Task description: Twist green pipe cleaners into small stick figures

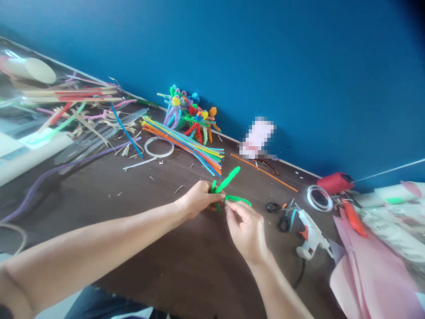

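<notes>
Bright green pipe cleaners (229, 179), bent and joined into a small figure with several limbs, are held above the table in front of me. My left hand (201, 197) pinches the figure at its middle, so the joint is hidden by the fingers. One thick limb points up and to the right, and thinner ends stick out above and below the thumb. My right hand (246, 226) is closed, with thumb and forefinger together at the lower right limb of the same figure. The two hands nearly touch.
Behind lie a bundle of coloured pipe cleaners (186, 145) and several finished pipe cleaner figures (191, 113) by the blue wall. Scissors (282, 217), a white glue gun (310, 237) and pink sheets (368, 270) lie right. Sticks and scraps (89, 106) clutter the left.
</notes>
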Motion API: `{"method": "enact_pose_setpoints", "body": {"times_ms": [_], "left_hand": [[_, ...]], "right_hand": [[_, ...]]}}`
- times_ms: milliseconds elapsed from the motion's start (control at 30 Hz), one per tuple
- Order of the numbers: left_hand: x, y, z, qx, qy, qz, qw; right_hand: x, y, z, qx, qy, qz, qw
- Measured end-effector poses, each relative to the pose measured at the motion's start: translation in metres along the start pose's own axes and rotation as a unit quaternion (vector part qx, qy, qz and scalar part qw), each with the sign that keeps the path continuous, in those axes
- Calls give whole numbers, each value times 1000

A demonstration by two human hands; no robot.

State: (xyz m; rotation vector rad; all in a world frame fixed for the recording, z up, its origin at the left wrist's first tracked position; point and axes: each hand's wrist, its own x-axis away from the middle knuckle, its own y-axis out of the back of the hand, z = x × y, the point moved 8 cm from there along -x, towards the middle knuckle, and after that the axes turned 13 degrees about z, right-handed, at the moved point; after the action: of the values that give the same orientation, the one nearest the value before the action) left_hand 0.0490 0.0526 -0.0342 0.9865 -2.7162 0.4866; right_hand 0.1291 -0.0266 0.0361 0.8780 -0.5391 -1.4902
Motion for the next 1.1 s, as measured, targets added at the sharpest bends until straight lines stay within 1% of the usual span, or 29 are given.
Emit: {"method": "enact_pose_setpoints", "body": {"times_ms": [67, 167, 233, 300, 367, 433, 567, 667, 767, 867, 967, 1033, 1100], "left_hand": [[-1, -2, 3, 91, 15, 12, 996], [-2, -6, 7, 173, 35, 57, 983], [-2, -11, 8, 195, 53, 103, 974], [-2, -14, 9, 194, 67, 143, 968], [-3, -15, 8, 180, 72, 166, 967], [-3, -13, 8, 167, 73, 166, 969], [-4, -8, 9, 160, 86, 142, 973], [-4, -7, 10, 169, 84, 141, 972], [-3, -11, 9, 150, 74, 151, 974], [-2, -13, 6, 96, 53, 146, 983], [-1, -14, 1, 50, 23, 133, 990], [-2, -14, 0, 40, 15, 125, 991], [-2, -13, 2, 39, 22, 117, 992]], "right_hand": [[0, 1, -6, -41, -14, -16, 999], [-2, -1, -21, -112, -74, -16, 991], [-5, -6, -30, -161, -108, 9, 981], [-7, -11, -36, -200, -120, 37, 972], [-8, -13, -41, -227, -130, 49, 964], [-7, -15, -48, -247, -149, 55, 956], [-5, -22, -59, -304, -181, 64, 933], [-4, -25, -60, -360, -183, 60, 913], [-5, -29, -57, -397, -177, 74, 898], [-5, -33, -53, -417, -161, 84, 890], [-5, -34, -54, -425, -155, 76, 889], [-5, -35, -55, -426, -159, 71, 888], [-5, -34, -56, -425, -159, 66, 889]]}}
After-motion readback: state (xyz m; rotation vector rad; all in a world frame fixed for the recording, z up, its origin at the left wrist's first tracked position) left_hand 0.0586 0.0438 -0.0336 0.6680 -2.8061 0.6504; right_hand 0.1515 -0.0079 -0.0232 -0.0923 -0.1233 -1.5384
